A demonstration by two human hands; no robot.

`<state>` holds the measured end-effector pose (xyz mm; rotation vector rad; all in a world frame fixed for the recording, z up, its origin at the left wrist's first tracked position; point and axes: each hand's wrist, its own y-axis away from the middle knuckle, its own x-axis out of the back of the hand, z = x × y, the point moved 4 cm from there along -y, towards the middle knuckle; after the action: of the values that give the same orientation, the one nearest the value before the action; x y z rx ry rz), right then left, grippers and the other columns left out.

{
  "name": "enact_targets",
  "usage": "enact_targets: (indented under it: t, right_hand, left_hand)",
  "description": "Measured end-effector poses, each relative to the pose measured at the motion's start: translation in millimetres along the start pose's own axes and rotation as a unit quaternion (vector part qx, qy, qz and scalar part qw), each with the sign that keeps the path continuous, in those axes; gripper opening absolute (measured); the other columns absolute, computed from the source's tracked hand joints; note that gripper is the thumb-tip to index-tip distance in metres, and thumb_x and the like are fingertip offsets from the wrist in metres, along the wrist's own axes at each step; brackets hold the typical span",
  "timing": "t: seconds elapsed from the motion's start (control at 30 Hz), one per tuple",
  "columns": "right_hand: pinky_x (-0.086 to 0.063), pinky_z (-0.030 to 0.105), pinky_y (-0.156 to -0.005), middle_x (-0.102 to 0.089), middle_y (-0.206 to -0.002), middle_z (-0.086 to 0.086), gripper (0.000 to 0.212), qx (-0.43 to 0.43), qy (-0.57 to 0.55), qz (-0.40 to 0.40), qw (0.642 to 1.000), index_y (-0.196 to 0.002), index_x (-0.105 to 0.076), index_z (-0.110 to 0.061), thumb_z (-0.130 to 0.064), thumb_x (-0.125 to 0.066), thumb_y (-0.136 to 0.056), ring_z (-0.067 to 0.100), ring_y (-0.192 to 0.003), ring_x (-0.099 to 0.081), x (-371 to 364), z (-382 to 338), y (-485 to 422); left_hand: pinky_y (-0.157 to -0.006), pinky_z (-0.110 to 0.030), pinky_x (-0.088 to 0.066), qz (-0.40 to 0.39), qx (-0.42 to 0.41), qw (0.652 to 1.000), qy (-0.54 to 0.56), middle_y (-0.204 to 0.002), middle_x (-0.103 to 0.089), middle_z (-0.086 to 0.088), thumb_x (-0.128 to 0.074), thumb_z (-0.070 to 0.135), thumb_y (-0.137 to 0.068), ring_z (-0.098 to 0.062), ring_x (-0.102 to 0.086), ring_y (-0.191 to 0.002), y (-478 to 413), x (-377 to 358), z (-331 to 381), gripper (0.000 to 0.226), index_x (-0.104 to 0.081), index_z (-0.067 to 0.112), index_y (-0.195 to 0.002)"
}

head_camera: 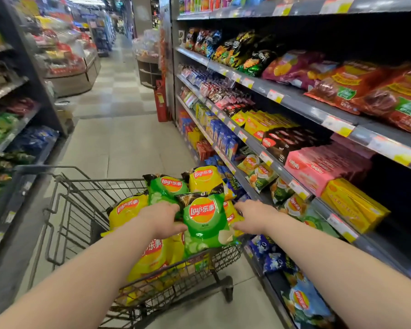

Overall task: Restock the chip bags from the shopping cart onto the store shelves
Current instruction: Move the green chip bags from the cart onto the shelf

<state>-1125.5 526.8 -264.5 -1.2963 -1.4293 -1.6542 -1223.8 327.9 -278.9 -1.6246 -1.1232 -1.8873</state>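
Both your arms stretch over the cart point(93, 179). Your left hand point(163, 218) grips the left edge of the green chip bag point(205, 222) on top of the pile. Your right hand point(254, 217) is at the bag's right edge, fingers partly hidden, so can't tell the grip. Yellow bags point(126, 210) sit underneath, and packed shelves point(292, 100) run close on the right.

Aisle floor point(119, 143): pale grey tiles, dull sheen. Farther on it turns to light-and-dark checks point(119, 86). Red fire extinguisher point(161, 100) stands on the floor by the rack end. Grey pillar point(141, 15) behind it. Curved wooden display counter point(74, 79) far left, goods blurred. Ceiling strip lights point(86, 0) bright overhead.
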Motion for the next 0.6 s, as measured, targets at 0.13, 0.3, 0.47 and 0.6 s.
enact_targets:
  t: [0.13, 0.3, 0.47, 0.6]
  right_hand:
    - [-0.032, 0.048, -0.107, -0.038, -0.148, 0.006, 0.065, 0.019, -0.004, -0.016, 1.000, -0.145, -0.033, -0.022, -0.050, -0.051, -0.089, 0.029, -0.134, -0.040, -1.2, 12.2, -55.0]
    - [-0.039, 0.047, -0.106, -0.041, -0.145, 0.008, 0.063, 0.056, -0.006, -0.058, 0.997, -0.141, -0.037, -0.019, -0.050, -0.053, -0.088, 0.031, -0.132, -0.042, -7.7, 27.9, -115.3]
    - [-0.037, 0.049, -0.107, -0.040, -0.147, 0.008, 0.068, 0.065, 0.014, -0.084, 0.994, -0.143, -0.034, -0.021, -0.054, -0.053, -0.086, 0.031, -0.133, -0.042, -20.8, 37.1, -158.3]
    - [-0.041, 0.042, -0.099, -0.049, -0.139, 0.003, 0.070, 0.035, -0.021, -0.091, 0.995, -0.137, -0.040, -0.025, -0.062, -0.056, -0.080, 0.027, -0.126, -0.049, -33.6, 40.7, -175.2]
  left_hand:
    - [-0.101, -0.038, -0.045, -0.008, 0.045, 0.999, 0.020, -0.142, -0.047, -0.007, -0.047, 0.061, -0.087, -0.025, -0.047, -0.128, -40.8, -0.9, -14.4, 0.070, -0.037, 0.019, -0.143]
    - [-0.103, -0.039, -0.043, -0.024, 0.096, 0.994, 0.043, -0.144, -0.045, -0.008, -0.049, 0.062, -0.086, -0.026, -0.046, -0.129, -88.5, -5.2, -24.9, 0.074, -0.036, 0.018, -0.144]
    - [-0.106, -0.041, -0.040, -0.034, 0.132, 0.989, 0.055, -0.150, -0.036, -0.009, -0.047, 0.063, -0.086, -0.028, -0.038, -0.136, -120.0, -18.0, -28.3, 0.078, -0.028, 0.018, -0.148]
    - [-0.109, -0.041, -0.037, -0.043, 0.159, 0.983, 0.085, -0.155, -0.028, -0.010, -0.050, 0.060, -0.086, -0.028, -0.033, -0.140, -137.2, -30.4, -44.2, 0.083, -0.022, 0.015, -0.150]
